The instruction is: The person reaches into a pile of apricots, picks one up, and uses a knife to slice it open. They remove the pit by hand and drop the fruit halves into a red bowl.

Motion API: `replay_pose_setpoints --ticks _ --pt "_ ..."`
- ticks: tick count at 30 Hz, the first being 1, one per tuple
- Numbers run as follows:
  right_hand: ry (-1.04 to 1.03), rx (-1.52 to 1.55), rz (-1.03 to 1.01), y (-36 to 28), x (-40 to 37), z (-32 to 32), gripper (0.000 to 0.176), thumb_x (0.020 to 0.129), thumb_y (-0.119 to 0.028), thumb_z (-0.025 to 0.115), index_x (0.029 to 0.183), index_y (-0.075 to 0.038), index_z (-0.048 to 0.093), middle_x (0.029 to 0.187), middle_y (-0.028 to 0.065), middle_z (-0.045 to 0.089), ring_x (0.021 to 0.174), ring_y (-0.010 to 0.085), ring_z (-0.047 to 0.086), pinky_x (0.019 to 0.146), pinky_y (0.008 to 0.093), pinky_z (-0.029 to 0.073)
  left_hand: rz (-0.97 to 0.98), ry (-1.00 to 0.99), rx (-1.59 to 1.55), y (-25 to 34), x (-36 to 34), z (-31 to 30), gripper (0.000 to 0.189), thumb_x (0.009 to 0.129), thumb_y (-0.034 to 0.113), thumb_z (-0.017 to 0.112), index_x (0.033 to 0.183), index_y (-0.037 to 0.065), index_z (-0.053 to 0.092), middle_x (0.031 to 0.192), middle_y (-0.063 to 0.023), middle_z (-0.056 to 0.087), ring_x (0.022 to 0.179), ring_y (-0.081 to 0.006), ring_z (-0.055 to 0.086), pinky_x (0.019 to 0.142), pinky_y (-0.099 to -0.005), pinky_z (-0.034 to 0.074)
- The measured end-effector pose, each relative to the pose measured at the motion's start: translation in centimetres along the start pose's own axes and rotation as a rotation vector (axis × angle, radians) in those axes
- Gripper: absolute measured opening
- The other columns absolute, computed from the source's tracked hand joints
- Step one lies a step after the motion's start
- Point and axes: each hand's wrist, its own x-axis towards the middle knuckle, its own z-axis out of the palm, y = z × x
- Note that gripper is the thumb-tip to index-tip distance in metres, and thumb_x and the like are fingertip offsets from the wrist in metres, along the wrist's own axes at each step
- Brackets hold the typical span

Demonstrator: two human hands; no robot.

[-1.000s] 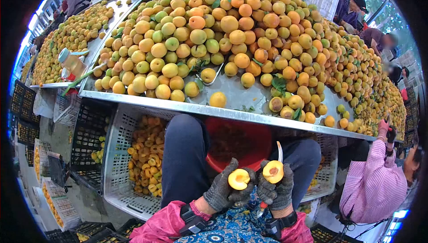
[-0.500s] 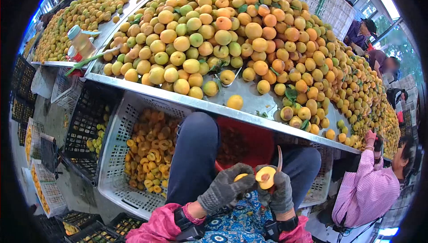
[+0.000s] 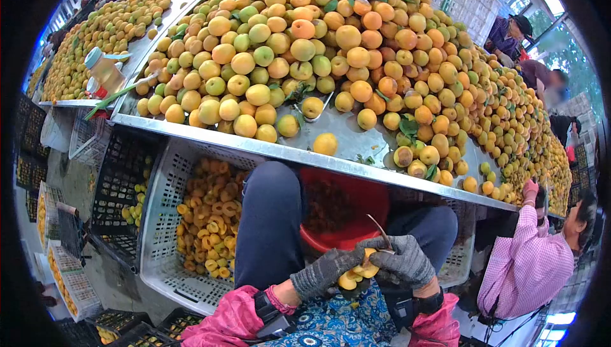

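My left hand [image 3: 326, 274], in a grey knit glove, is closed on a cut apricot [image 3: 349, 279] in front of my lap. My right hand [image 3: 405, 260], gloved the same way, meets it from the other side. A thin curved knife [image 3: 380, 231] sticks up out of the right hand's grip; its handle is hidden. Yellow apricot flesh shows between both hands, and the right fingers touch it. Whether the stone is still in the fruit cannot be seen.
A metal table [image 3: 267, 150] bears a large heap of apricots [image 3: 356, 57]. Below it are a grey crate [image 3: 154, 232] of apricot halves and a red basin [image 3: 375, 204] with dark contents. A co-worker in a pink checked sleeve [image 3: 528, 251] sits at right.
The two apricot halves, held apart before with one cut face and its stone showing, are now together between my hands. My right hand has turned inward, and the knife now leans left.
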Motion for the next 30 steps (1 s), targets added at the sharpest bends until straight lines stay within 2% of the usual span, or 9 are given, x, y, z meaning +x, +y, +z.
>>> replay_pose_setpoints --ticks 5,8,11,13,14,17,19,25,30 --pt "-0.056 -0.205 -0.113 0.2 0.9 -1.6 0.027 0.085 -0.018 0.069 0.11 -0.007 0.069 0.089 0.0077 0.073 0.08 0.0111 0.067 0.077 0.0278 0.052 0.024 0.04 -0.369 -0.4 0.1 2.2 0.047 0.095 0.045 0.053 0.112 0.002 0.059 0.089 -0.0085 0.064 0.078 -0.016 0.065 0.065 -0.0271 0.054" --pt "-0.16 -0.218 -0.283 2.2 1.7 -2.3 0.027 0.083 -0.02 0.071 0.108 -0.009 0.07 0.082 0.0065 0.071 0.075 0.0106 0.066 0.072 0.0268 0.052 0.052 0.019 -0.277 -0.5 0.0 2.6 0.047 0.093 0.045 0.057 0.109 0.001 0.058 0.095 -0.0079 0.063 0.079 -0.0149 0.062 0.066 -0.0276 0.052" --pt "0.0 -0.258 -0.312 1.4 1.0 -2.3 0.028 0.086 -0.022 0.069 0.106 -0.003 0.068 0.069 0.0051 0.065 0.059 0.0103 0.061 0.055 0.0252 0.05 0.037 -0.018 -0.342 -0.8 0.4 1.7 0.042 0.094 0.04 0.056 0.106 0.0 0.059 0.093 -0.0086 0.064 0.08 -0.0156 0.063 0.066 -0.0282 0.052" --pt "0.354 0.539 -0.194 -0.4 -0.1 -2.0 0.029 0.089 -0.022 0.064 0.104 0.002 0.065 0.058 0.0022 0.054 0.042 0.0084 0.049 0.038 0.0226 0.04 0.026 -0.025 -0.325 -0.6 0.4 1.8 0.038 0.094 0.036 0.055 0.105 0.0 0.059 0.092 -0.01 0.064 0.08 -0.0163 0.063 0.066 -0.0276 0.052" --pt "0.533 0.602 -0.313 -0.4 0.3 -1.4 0.028 0.092 -0.02 0.058 0.103 0.005 0.061 0.054 0.0001 0.049 0.035 0.0067 0.041 0.031 0.0209 0.033 0.028 0.052 -0.223 -0.5 0.4 2.0 0.037 0.094 0.036 0.056 0.105 0.0 0.059 0.093 -0.0101 0.065 0.081 -0.016 0.063 0.067 -0.0275 0.052" --pt "0.57 0.881 -0.472 -1.4 0.4 -0.7 0.026 0.093 -0.019 0.057 0.103 0.005 0.061 0.054 -0.0005 0.048 0.034 0.0071 0.04 0.032 0.0215 0.034 0.1 0.2 0.04 -0.9 0.9 2.7 0.037 0.094 0.035 0.057 0.107 0.001 0.061 0.089 -0.0072 0.065 0.075 -0.0121 0.061 0.065 -0.0248 0.05" --pt "0.589 0.853 -0.475 -1.3 0.7 -0.1 0.023 0.093 -0.017 0.057 0.104 0.003 0.061 0.054 -0.0014 0.048 0.035 0.0068 0.04 0.033 0.0217 0.034 0.171 0.278 0.197 -1.5 1.0 3.1 0.037 0.095 0.035 0.057 0.109 0.001 0.062 0.084 -0.0041 0.064 0.069 -0.0086 0.058 0.062 -0.0222 0.048" --pt "0.665 0.673 -0.391 -1.2 1.3 1.4 0.018 0.091 -0.015 0.062 0.098 0.0 0.067 0.058 -0.0029 0.053 0.041 0.005 0.045 0.037 0.0213 0.034 0.046 0.237 -0.061 -1.8 0.8 3.3 0.036 0.096 0.032 0.054 0.113 0.001 0.06 0.089 -0.0027 0.065 0.076 -0.0095 0.061 0.068 -0.0239 0.049" --pt "0.625 0.488 -0.361 -1.3 1.6 3.3 0.016 0.088 -0.013 0.068 0.099 -0.002 0.069 0.064 -0.0031 0.058 0.051 0.0028 0.051 0.044 0.0187 0.037 0.088 0.417 0.203 -4.1 1.6 3.1 0.039 0.097 0.036 0.052 0.113 0.002 0.062 0.094 -0.0051 0.067 0.078 -0.0096 0.061 0.07 -0.0248 0.049"
